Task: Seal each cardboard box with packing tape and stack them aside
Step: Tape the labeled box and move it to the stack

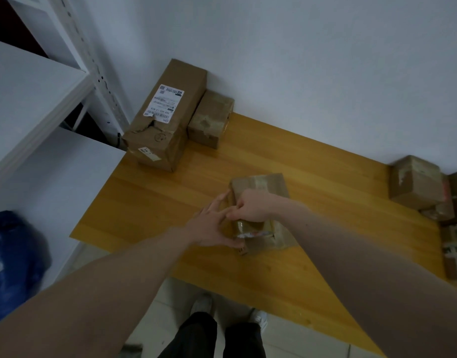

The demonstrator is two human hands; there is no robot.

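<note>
Box (263, 192) lies lengthwise away, seemingly under both hands' grip.

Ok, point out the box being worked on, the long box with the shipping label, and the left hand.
Box being worked on (270, 183), head view, bare top far end.
Long labelled box (182, 74), head view, top face above label.
Left hand (209, 226), head view, back of hand.

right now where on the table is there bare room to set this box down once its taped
Bare wood lies left of the box under both hands, running back to the long labelled box and small box by the wall. Another patch lies between it and the right-hand pile. The near table edge is bare too. The right edge is crowded.
</note>
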